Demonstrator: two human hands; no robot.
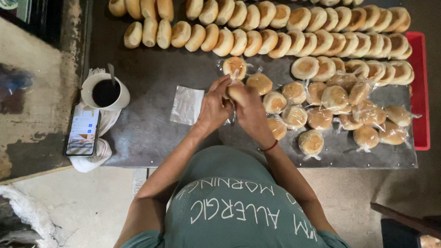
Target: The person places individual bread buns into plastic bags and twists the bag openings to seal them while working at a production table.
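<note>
white cup of dark drink [105, 92], phone [82, 131], red tray [419, 92]

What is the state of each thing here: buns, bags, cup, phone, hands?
Bun in hands: held by both hands, partly hidden.
Left hand: closed on the bun.
Right hand: closed on the bun.
Bagged buns: wrapped in clear bags, heaped at right.
Bare buns: unwrapped, in rows.
Empty bag: flat on the tray.
Cup: filled with dark drink, spoon inside.
Phone: screen lit.

One head camera looks steeply down, close over a dark table [151, 133] edge.
</note>
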